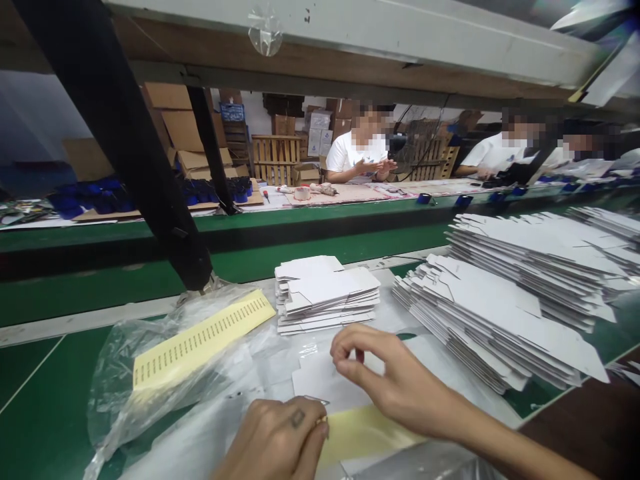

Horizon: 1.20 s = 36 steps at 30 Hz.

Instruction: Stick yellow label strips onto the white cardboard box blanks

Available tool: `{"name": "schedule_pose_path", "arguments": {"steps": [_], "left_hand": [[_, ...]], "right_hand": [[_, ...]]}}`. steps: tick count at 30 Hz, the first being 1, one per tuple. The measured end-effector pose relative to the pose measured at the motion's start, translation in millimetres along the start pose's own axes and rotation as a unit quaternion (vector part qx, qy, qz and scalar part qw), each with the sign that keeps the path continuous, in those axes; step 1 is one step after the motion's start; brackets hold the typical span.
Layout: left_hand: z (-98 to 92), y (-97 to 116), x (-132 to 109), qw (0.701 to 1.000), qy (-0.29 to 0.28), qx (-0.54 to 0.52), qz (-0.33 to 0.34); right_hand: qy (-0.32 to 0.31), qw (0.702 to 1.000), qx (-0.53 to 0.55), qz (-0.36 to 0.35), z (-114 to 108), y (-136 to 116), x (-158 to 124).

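My left hand (pixel 277 437) is at the bottom middle, its thumb and forefinger closed on the edge of a yellow strip (pixel 363 430). Past that hand the strip runs to the right, under my right forearm. Above a flat white carton blank (pixel 315 377), my right hand (pixel 393 370) has thumb and forefinger pinched together. Whatever sits between those fingertips, if anything, is too small to make out. A short stack of folded white cartons (pixel 327 293) lies just beyond. To the left, a yellow label sheet (pixel 200 340) with a row of dark print rests on a clear plastic bag (pixel 117 373).
Large stacks of flattened white cartons (pixel 490 313) lie at the right. A black post (pixel 150 167) rises at the left, and a pale shelf beam (pixel 375 33) spans overhead. Across the green conveyor (pixel 250 243), several co-workers sit at a bench with blue items (pixel 243 193).
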<state>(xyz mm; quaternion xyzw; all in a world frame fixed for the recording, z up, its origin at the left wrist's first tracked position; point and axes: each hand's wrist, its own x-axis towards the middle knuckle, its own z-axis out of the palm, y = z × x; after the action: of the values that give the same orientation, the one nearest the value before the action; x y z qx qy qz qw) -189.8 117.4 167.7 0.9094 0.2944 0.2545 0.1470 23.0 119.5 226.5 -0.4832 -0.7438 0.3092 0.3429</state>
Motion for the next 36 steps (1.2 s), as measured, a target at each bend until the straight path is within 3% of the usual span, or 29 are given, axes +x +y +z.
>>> {"name": "schedule_pose_path", "arguments": {"steps": [4, 11, 26, 31, 36], "left_hand": [[4.5, -3, 2, 0.994, 0.031, 0.083, 0.066], [8.3, -10, -1, 0.992, 0.030, 0.090, 0.078], [5.7, -7, 0, 0.990, 0.036, 0.116, 0.071], [28.6, -16, -3, 0.981, 0.142, 0.103, 0.080], [34.1, -22, -7, 0.980, 0.140, 0.109, 0.088]], "right_hand": [[-0.098, 0.991, -0.032, 0.082, 7, 18, 29], [-0.150, 0.981, -0.066, 0.106, 22, 27, 36], [-0.118, 0.985, -0.077, 0.103, 25, 27, 36], [-0.130, 0.977, -0.109, 0.127, 24, 30, 43], [-0.103, 0.977, -0.156, 0.105, 17, 33, 41]]}}
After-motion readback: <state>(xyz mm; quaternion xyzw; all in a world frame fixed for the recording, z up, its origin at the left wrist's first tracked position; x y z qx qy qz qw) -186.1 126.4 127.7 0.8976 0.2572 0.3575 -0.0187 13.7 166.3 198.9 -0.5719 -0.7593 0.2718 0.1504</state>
